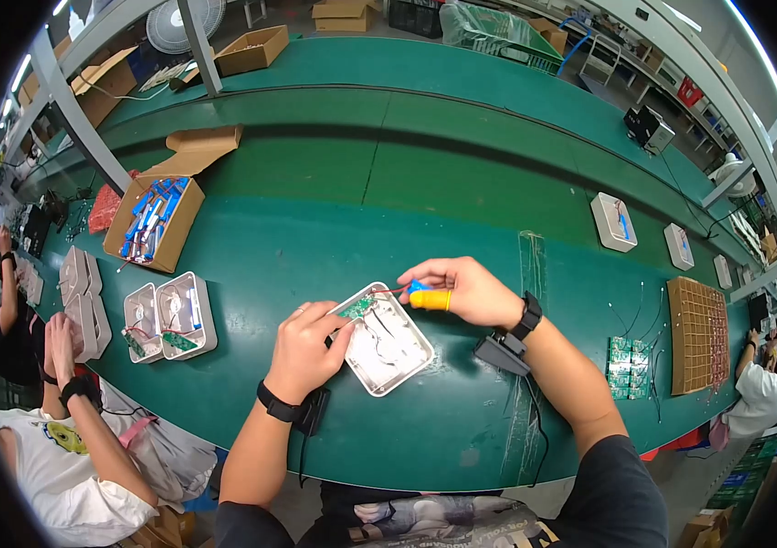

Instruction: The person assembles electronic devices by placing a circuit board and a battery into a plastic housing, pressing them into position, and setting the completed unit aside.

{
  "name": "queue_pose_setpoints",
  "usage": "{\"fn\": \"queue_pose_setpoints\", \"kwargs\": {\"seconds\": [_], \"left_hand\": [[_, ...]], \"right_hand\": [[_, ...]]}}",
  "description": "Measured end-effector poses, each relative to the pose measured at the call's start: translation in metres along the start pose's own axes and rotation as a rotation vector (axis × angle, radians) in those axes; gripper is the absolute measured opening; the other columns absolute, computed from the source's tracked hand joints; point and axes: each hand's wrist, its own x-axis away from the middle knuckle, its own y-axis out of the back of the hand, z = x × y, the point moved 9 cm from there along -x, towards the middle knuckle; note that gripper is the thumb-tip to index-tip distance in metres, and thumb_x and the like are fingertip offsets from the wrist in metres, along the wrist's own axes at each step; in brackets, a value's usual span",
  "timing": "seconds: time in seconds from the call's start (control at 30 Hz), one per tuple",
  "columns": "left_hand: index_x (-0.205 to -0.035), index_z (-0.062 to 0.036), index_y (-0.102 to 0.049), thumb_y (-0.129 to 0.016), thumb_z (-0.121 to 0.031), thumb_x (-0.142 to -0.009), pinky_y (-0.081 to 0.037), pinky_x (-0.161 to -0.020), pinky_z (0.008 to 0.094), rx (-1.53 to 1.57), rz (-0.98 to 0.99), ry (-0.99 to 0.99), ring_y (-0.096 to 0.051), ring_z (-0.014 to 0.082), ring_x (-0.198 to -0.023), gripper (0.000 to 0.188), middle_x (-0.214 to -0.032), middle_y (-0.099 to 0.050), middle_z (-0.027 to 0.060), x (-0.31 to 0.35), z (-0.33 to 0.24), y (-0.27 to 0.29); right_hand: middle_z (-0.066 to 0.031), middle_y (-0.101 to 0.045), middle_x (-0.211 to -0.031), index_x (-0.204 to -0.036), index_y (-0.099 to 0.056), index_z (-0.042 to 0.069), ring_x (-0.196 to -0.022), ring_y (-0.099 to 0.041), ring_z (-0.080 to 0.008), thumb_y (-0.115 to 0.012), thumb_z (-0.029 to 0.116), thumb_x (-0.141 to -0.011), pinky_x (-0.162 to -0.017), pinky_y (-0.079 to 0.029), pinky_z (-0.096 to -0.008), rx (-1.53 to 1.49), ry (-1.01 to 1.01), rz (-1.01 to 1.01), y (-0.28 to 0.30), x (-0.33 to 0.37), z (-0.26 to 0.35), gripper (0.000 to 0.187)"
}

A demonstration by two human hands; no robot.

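In front of me on the green table lies a white plastic housing [390, 352], shaped like a shallow square box, with thin wires inside. A small green circuit board [357, 309] rests at its upper left corner. My left hand [306, 352] is closed on the housing's left rim, with fingertips beside the board. Above the upper right corner, my right hand [471, 290] pinches a blue battery [419, 287]; a yellow finger cot covers one finger. Red wire runs from the battery toward the board. The fingers partly hide the battery.
A cardboard box of blue batteries [155, 219] stands left, behind paired white housings [189, 315]. To the right are several green circuit boards [628, 368] with wires and a brown gridded tray [694, 336]. Another white housing [614, 222] sits farther back. Co-workers sit on both sides.
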Motion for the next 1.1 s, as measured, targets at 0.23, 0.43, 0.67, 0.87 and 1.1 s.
{"fn": "queue_pose_setpoints", "kwargs": {"seconds": [0.23, 0.43, 0.67, 0.87, 1.1], "left_hand": [[-0.088, 0.0008, -0.077, -0.080, -0.007, -0.088, -0.059, -0.078, 0.0447, 0.005, 0.072, 0.027, -0.072, 0.0359, -0.088, 0.008, -0.102, -0.077, 0.0161, 0.002, -0.006, -0.014], [-0.089, 0.0001, -0.077, -0.079, -0.007, -0.088, -0.060, -0.078, 0.0452, -0.019, 0.065, 0.009, -0.072, 0.0360, -0.087, 0.008, -0.102, -0.076, 0.0155, 0.003, -0.006, -0.015], [-0.088, -0.0007, -0.077, -0.078, -0.008, -0.088, -0.060, -0.078, 0.0451, -0.015, 0.065, 0.007, -0.073, 0.0353, -0.087, 0.007, -0.101, -0.076, 0.0151, 0.002, -0.007, -0.015], [-0.088, -0.0012, -0.076, -0.078, -0.009, -0.088, -0.061, -0.078, 0.0443, -0.031, 0.062, -0.007, -0.073, 0.0340, -0.086, 0.008, -0.104, -0.076, 0.0141, 0.002, -0.007, -0.011], [-0.111, -0.0058, -0.072, -0.078, -0.019, -0.090, -0.049, -0.109, 0.0551, -0.381, -0.314, 0.175, -0.057, 0.0457, -0.133, 0.025, -0.136, -0.066, 0.0199, -0.006, 0.012, 0.047]], "right_hand": [[-0.0142, -0.081, -0.110, -0.126, -0.072, 0.003, -0.101, -0.077, -0.0204, -0.079, 0.014, -0.096, -0.091, -0.060, -0.0349, 0.238, 0.064, -0.034, -0.034, 0.018, 0.025, 0.033], [-0.0140, -0.079, -0.103, -0.123, -0.075, 0.003, -0.097, -0.073, -0.0280, -0.077, 0.013, -0.093, -0.088, -0.058, -0.0412, 0.726, 0.199, -0.138, -0.046, 0.027, 0.044, 0.032], [-0.0102, -0.072, -0.125, -0.118, -0.079, 0.006, -0.111, -0.065, -0.0283, -0.079, 0.013, -0.087, -0.100, -0.050, -0.0420, 1.209, 0.486, -0.332, -0.058, 0.036, 0.057, 0.031], [-0.0096, -0.068, -0.121, -0.107, -0.078, 0.006, -0.112, -0.063, -0.0274, -0.075, 0.015, -0.088, -0.095, -0.048, -0.0412, 1.195, 0.384, -0.263, -0.055, 0.032, 0.047, 0.021], [-0.0085, -0.068, -0.086, -0.084, -0.071, 0.008, -0.085, -0.070, -0.0295, -0.074, 0.016, -0.080, -0.076, -0.055, -0.0435, 1.314, 0.355, 0.278, -0.098, 0.071, 0.048, 0.009]]}}
